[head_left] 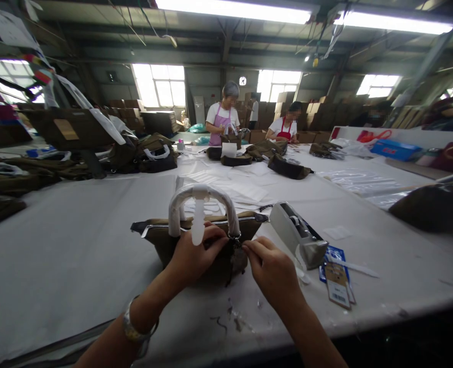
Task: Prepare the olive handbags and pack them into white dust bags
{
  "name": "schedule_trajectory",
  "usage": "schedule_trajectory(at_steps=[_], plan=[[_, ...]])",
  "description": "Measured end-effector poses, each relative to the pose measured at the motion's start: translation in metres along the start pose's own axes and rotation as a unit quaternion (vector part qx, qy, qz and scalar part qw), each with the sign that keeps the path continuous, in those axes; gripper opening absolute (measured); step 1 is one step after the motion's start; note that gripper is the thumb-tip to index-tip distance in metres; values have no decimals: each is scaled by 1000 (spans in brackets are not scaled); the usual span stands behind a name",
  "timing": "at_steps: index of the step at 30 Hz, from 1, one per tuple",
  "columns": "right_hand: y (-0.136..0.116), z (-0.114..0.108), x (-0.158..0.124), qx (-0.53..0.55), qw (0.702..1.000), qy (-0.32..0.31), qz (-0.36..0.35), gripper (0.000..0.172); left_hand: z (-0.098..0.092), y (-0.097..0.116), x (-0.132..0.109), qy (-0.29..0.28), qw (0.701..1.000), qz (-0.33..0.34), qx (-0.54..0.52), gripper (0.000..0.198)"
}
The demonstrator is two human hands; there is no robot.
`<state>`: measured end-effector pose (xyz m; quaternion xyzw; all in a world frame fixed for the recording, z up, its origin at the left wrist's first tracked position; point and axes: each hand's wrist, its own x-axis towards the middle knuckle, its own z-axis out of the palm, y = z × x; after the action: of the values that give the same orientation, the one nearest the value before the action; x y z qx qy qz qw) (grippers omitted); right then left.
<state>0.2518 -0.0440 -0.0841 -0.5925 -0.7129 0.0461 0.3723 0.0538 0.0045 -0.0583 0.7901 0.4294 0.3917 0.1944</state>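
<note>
An olive handbag (161, 245) with dark zipper ends stands in front of me on the white table. White wrapping covers its arched handles (173, 212), and a pale plastic strip (198, 225) hangs from one of them. At the foot of the right handle, a dark charm (239, 259) dangles near a metal ring. My left hand (196, 255) rests against the bag's front, its thumb and fingers closed just left of the ring. Pinched fingertips of my right hand (274, 268) are at the charm's upper right edge. What either pinch holds is too small to make out.
Right of the bag lie a grey dispenser-like box (297, 235), a blue packet (336, 254) and cardboard tags (337, 283). Bags (150, 156) are piled at left; a dark bag (433, 207) lies far right. Two co-workers (222, 115) work across the table.
</note>
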Motion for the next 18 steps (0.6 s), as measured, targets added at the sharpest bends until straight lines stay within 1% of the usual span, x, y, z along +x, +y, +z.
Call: schedule_trajectory(at_steps=[1, 2, 3, 4, 5, 7, 8, 9, 10, 11, 12, 14, 15, 16, 17, 18], plan=[[4, -2, -3, 68, 997, 18, 11, 20, -4, 0, 0, 15, 998, -30, -54, 11], [7, -5, -7, 142, 989, 33, 33, 21, -8, 1, 0, 28, 992, -63, -107, 13], [10, -7, -10, 220, 972, 43, 65, 21, -10, 2, 0, 36, 983, -95, -155, 15], [12, -8, -14, 303, 946, 47, 102, 21, -12, 4, 0, 38, 971, -123, -199, 17], [13, -9, -17, 389, 909, 46, 139, 20, -13, 5, 0, 35, 960, -144, -237, 19], [14, -9, -21, 549, 812, 40, 195, 20, -11, 7, -1, 9, 941, -163, -297, 22], [14, -8, -23, 609, 764, 39, 212, 22, -9, 8, -2, -7, 932, -165, -322, 23], [13, -7, -24, 650, 725, 41, 225, 24, -8, 9, -2, -23, 925, -163, -343, 24], [13, -6, -24, 672, 701, 44, 232, 26, -6, 9, -3, -34, 919, -159, -360, 23], [12, -4, -24, 679, 693, 50, 236, 27, -4, 9, -3, -43, 913, -155, -376, 21], [12, -3, -24, 672, 700, 60, 233, 26, -3, 9, -3, -48, 906, -153, -392, 18], [12, 0, -24, 635, 736, 91, 217, 22, 0, 10, -3, -54, 895, -147, -418, 16], [11, 1, -24, 615, 752, 111, 208, 20, 1, 10, -3, -57, 895, -139, -420, 17], [11, 2, -24, 602, 761, 130, 202, 19, 2, 10, -3, -58, 901, -128, -412, 18], [11, 3, -23, 600, 761, 142, 202, 19, 3, 10, -3, -53, 909, -117, -397, 19], [11, 4, -23, 608, 751, 149, 209, 20, 5, 10, -3, -47, 917, -109, -380, 18]])
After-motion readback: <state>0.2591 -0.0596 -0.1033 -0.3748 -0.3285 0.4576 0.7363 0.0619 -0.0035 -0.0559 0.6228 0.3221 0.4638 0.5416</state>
